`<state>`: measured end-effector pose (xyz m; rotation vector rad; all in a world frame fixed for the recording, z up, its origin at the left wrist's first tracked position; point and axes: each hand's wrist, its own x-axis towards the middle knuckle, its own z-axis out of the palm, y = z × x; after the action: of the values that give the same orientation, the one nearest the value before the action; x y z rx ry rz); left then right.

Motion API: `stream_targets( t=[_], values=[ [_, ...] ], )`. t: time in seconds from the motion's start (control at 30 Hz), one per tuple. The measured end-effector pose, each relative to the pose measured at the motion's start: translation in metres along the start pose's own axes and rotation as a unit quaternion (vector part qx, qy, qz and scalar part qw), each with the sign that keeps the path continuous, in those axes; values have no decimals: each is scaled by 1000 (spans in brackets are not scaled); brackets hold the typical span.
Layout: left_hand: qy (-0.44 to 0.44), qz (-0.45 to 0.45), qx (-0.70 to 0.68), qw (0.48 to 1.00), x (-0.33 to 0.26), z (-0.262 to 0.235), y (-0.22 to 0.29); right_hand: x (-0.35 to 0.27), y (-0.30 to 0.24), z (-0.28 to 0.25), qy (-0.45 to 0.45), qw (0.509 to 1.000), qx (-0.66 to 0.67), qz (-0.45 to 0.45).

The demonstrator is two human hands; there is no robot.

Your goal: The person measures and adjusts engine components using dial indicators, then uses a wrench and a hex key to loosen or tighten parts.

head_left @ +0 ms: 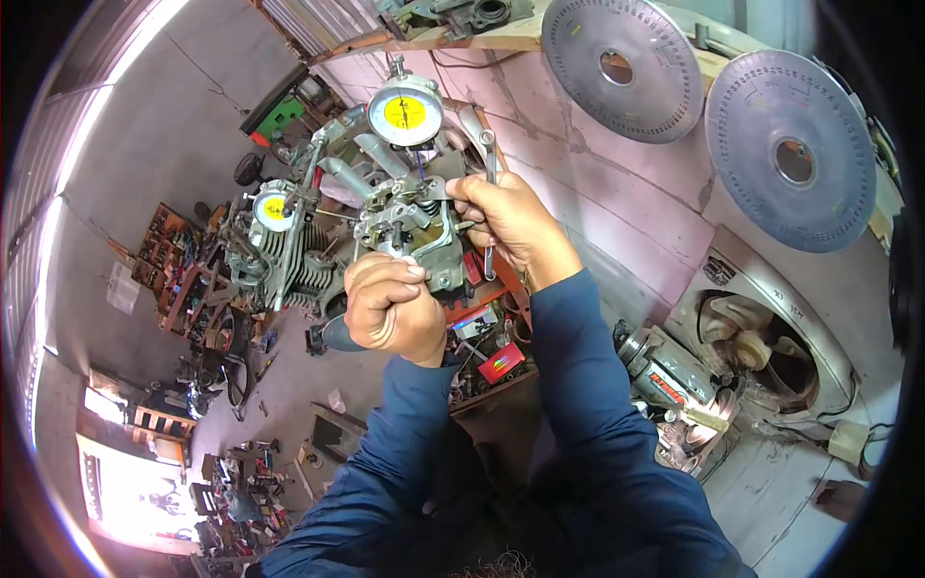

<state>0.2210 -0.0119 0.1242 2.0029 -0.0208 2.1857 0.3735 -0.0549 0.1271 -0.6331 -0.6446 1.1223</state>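
An engine cylinder head point(443, 258) with its rocker gear exposed is in front of me. My left hand point(390, 303) is closed at its near side, fingers curled over a small part I cannot make out. My right hand point(511, 226) is closed around a combination wrench point(489, 159), which stands upright between the fingers. Its thumb and fingertip also pinch a thin flat metal piece point(438, 189) beside a valve spring. Just above the head stands a dial gauge point(405, 113) with a yellow centre; a second dial gauge point(274, 207) is to the left, by the finned cylinders.
Two large graduated metal discs point(626, 67) hang at the upper right. Below them are a fan point(752, 347) in a pale housing and a grey motor point(665, 371). A red box point(501, 363) lies near my right forearm. Parts-filled shelves point(183, 279) stand at the left.
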Motion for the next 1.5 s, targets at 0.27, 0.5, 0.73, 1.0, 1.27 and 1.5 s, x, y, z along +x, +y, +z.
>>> stream_targets(
  t=[0.27,0.5,0.73,1.0,1.27,1.5],
  values=[
    [115,-58,-36,991,-6,17,4,3,11,-1,21,998,-23,-46],
    [194,-101,-36,975,-7,27,8,2,12,6,38,998,-4,-48],
    [191,-83,-13,978,-15,21,0,-9,2,5,39,995,-72,-52],
    [88,0,-37,995,-1,10,-2,-63,-59,7,144,757,-562,-300],
    [31,11,-15,999,6,2,-1,-39,-76,37,87,516,-737,-428],
    [2,12,-64,998,5,-2,-6,-32,-80,44,59,467,-782,-409]
  ],
)
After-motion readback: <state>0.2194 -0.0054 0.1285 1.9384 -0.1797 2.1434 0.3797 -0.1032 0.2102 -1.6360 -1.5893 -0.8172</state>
